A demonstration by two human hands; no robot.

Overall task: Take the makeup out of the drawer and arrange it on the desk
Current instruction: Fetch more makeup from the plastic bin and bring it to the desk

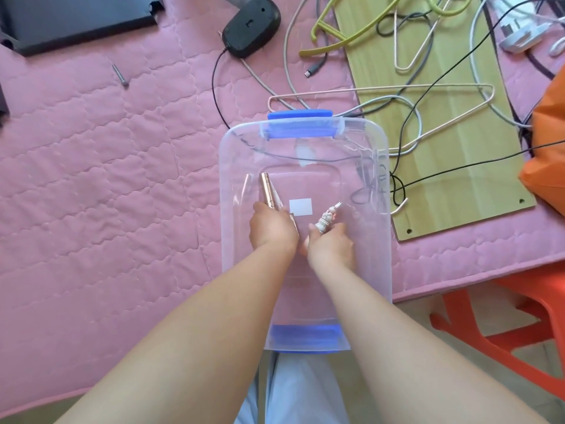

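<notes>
A clear plastic box [383,240] with blue handles stands at the near edge of the pink quilted surface. Both of my hands reach down inside it. My left hand [272,228] grips a rose-gold makeup tube [268,189] that points away from me. My right hand [330,244] holds a small white and pink makeup piece shaped like a rabbit figure [327,218]. A white label [300,206] lies on the box bottom between the two hands. My fingers hide the lower ends of both items.
A black mouse [251,26] and its cable lie behind the box. A wooden board [443,148] with hangers and tangled cables sits to the right. A screw [120,75] lies at far left, an orange stool [504,325] stands at right.
</notes>
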